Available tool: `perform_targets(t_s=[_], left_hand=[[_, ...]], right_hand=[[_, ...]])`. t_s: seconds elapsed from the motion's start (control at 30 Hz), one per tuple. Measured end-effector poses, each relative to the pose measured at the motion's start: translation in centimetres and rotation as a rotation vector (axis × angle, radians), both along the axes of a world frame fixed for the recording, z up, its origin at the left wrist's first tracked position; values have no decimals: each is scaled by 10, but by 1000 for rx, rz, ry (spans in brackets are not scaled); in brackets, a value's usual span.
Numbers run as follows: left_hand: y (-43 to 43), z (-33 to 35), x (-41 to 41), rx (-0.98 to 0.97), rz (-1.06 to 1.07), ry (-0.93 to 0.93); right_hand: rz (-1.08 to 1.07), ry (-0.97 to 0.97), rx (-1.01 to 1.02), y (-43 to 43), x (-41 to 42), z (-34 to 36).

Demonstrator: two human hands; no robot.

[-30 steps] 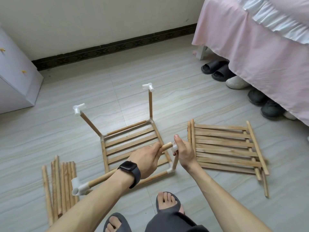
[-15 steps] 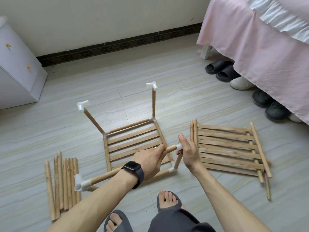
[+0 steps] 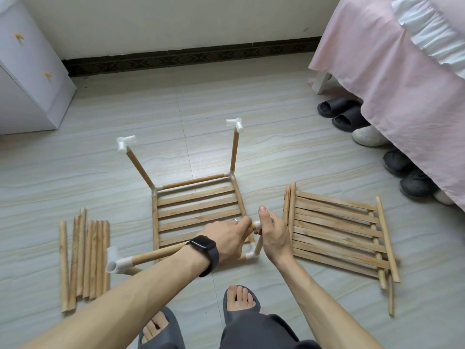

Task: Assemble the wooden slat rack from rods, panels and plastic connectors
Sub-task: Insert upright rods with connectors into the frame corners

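Left hand [image 3: 226, 239] closed round the horizontal rod [image 3: 156, 255], lower centre of frame; right hand [image 3: 275, 238] pinching the white connector [image 3: 256, 224] atop the short near upright [image 3: 258, 246], thumb raised; rod tip meets that connector between my hands, seating depth hidden. Partly built rack [image 3: 196, 205] stands on the floor at centre frame. Risks, in my judgement: an off-axis push could jam the tip or lever the upright out of its lower joint; drawing the rod rightward may loosen it from the lower-left connector [image 3: 117, 263]; fingertips beside the socket may be nipped.
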State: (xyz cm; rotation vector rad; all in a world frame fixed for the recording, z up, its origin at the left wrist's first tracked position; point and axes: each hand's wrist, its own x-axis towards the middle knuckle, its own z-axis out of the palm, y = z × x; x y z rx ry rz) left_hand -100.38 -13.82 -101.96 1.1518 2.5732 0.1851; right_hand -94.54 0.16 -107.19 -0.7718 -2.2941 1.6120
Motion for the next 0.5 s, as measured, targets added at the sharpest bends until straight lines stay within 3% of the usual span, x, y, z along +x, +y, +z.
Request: perform_targets(t_s=[0.23,0.4,0.5], left_hand=[[-27,33,-23,16,123,-279],[-142,51,-47,373,612,-50],[-191,34,-26,642,955,-283]], right_hand=[[97,-8,27,21,4,-5],[31,35,-3,12,-3,-6],[2,53,-38,5,-6,-4]])
